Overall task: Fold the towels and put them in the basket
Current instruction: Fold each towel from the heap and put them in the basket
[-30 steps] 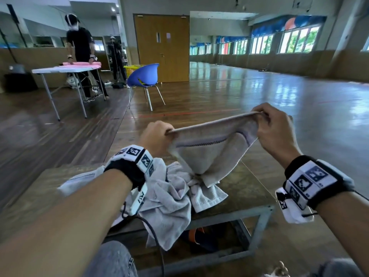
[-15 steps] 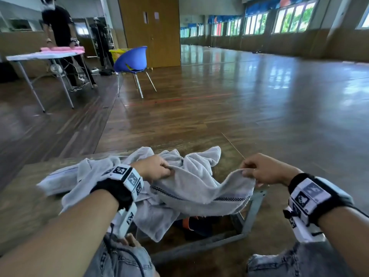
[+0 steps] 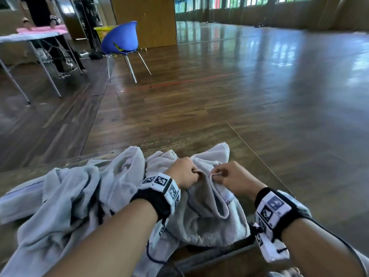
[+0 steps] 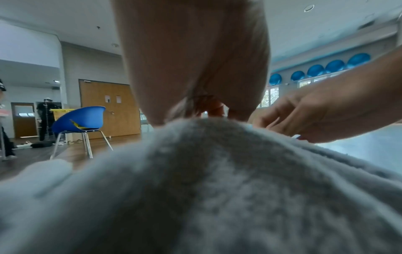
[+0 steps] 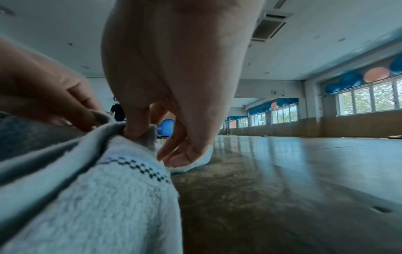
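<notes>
A grey towel with a dark checked stripe sags over the near edge of the low table. My left hand grips one top corner of it and my right hand pinches the other, the two hands almost touching. In the right wrist view the right hand's thumb and forefinger pinch the towel's hem. The left wrist view shows the towel bunched under the left hand. More crumpled grey towels lie heaped to the left. No basket for the towels shows near me.
The table's metal frame runs below the towel. A blue chair stands on the wooden floor ahead, a yellow basket behind it. A person stands at a white folding table far left. Open floor lies to the right.
Both hands have come down from holding the towel stretched in the air to the table, and drawn together so the two held corners nearly meet. The head view has tilted down.
</notes>
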`<move>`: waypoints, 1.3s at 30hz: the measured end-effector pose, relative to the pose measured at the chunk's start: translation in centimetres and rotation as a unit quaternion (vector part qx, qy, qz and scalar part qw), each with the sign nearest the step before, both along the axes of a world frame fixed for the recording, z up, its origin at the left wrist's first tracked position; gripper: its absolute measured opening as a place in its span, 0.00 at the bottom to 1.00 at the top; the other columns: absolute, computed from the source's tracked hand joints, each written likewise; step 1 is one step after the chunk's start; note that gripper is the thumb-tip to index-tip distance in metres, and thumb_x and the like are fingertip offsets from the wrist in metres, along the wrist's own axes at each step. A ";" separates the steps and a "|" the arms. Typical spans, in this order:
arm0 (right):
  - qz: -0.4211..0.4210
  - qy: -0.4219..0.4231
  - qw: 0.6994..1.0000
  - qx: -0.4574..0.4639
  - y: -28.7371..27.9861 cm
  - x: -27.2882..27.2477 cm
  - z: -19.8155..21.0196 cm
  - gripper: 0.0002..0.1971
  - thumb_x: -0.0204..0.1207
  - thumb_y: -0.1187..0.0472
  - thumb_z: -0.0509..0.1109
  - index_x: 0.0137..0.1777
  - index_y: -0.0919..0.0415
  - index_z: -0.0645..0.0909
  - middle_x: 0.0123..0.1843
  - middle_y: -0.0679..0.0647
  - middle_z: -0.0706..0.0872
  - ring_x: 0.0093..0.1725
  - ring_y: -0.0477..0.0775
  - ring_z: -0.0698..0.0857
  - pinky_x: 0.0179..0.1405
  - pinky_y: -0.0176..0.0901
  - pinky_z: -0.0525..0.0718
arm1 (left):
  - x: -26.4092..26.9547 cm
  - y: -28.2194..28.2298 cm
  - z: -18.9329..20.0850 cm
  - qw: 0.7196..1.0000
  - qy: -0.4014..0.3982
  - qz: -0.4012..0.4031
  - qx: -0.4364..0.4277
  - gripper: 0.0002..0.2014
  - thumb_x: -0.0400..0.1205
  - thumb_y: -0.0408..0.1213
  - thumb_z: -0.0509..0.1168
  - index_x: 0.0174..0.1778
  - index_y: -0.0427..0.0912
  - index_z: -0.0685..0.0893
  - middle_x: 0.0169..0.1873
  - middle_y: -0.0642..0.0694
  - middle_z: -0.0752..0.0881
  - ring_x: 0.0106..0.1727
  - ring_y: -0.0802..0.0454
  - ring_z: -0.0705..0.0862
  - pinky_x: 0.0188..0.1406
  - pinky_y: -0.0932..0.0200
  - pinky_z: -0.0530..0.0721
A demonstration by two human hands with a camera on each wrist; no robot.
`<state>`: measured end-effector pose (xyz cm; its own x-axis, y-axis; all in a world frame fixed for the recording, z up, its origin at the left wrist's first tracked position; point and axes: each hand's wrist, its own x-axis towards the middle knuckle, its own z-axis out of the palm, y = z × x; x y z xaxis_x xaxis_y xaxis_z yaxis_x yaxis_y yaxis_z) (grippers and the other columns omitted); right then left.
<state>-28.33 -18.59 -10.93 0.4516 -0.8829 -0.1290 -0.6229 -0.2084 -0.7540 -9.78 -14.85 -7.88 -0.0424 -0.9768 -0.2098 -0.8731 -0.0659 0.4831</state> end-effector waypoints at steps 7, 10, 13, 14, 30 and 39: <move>-0.027 -0.057 0.993 -0.097 -6.4 2.9 4.7 0.08 0.76 0.75 0.66 0.41 0.83 0.81 0.30 0.62 0.77 0.36 0.47 0.72 0.35 0.42 0.68 | 2.1 -4.9 5.3 0.988 0.073 0.037 -0.132 0.15 0.80 0.33 0.67 0.28 0.30 0.84 0.22 0.44 0.78 0.22 0.54 0.69 0.20 0.63 0.66; -0.067 -0.137 0.962 -0.227 -10.9 5.6 10.7 0.13 0.80 0.70 0.69 0.34 0.78 0.81 0.31 0.54 0.73 0.34 0.44 0.70 0.31 0.42 0.67 | 4.4 -8.2 10.1 0.947 0.131 0.088 -0.279 0.10 0.81 0.31 0.66 0.39 0.31 0.90 0.32 0.48 0.83 0.34 0.56 0.76 0.30 0.60 0.71; -0.050 -0.177 0.944 -0.273 -14.1 8.2 15.4 0.08 0.81 0.64 0.71 0.47 0.65 0.92 0.40 0.46 0.90 0.40 0.41 0.84 0.41 0.39 0.82 | 7.0 -10.6 13.8 0.920 0.153 0.114 -0.341 0.10 0.80 0.33 0.65 0.42 0.39 0.93 0.35 0.48 0.88 0.37 0.56 0.80 0.35 0.59 0.77; -0.046 -0.174 0.944 -0.275 -14.8 8.7 16.2 0.07 0.81 0.63 0.72 0.50 0.59 0.93 0.45 0.46 0.93 0.45 0.40 0.88 0.46 0.37 0.85 | 8.1 -11.0 14.5 0.919 0.145 0.128 -0.344 0.10 0.79 0.36 0.65 0.36 0.41 0.90 0.32 0.46 0.86 0.35 0.53 0.78 0.34 0.57 0.75; -0.201 -0.236 0.939 -0.150 -21.7 6.5 11.9 0.12 0.77 0.67 0.77 0.38 0.48 0.87 0.48 0.60 0.91 0.51 0.65 0.92 0.55 0.64 0.91 | 16.5 -10.0 11.2 0.842 0.358 0.316 -0.249 0.06 0.88 0.33 0.62 0.46 0.39 0.82 0.42 0.38 0.89 0.36 0.47 0.91 0.45 0.49 0.93; -0.137 -0.080 0.962 -0.220 -17.8 4.5 7.8 0.08 0.81 0.64 0.73 0.41 0.53 0.88 0.39 0.55 0.89 0.39 0.54 0.83 0.36 0.40 0.75 | 17.2 -6.0 5.5 0.914 0.103 0.274 -0.281 0.22 0.84 0.47 0.68 0.28 0.36 0.81 0.19 0.47 0.75 0.18 0.57 0.68 0.18 0.64 0.62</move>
<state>-23.79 -36.36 -3.13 0.1772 -0.9247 0.3370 -0.5839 -0.3744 -0.7204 7.46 -20.81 -2.39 0.5036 -0.8138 0.2899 -0.6706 -0.1567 0.7251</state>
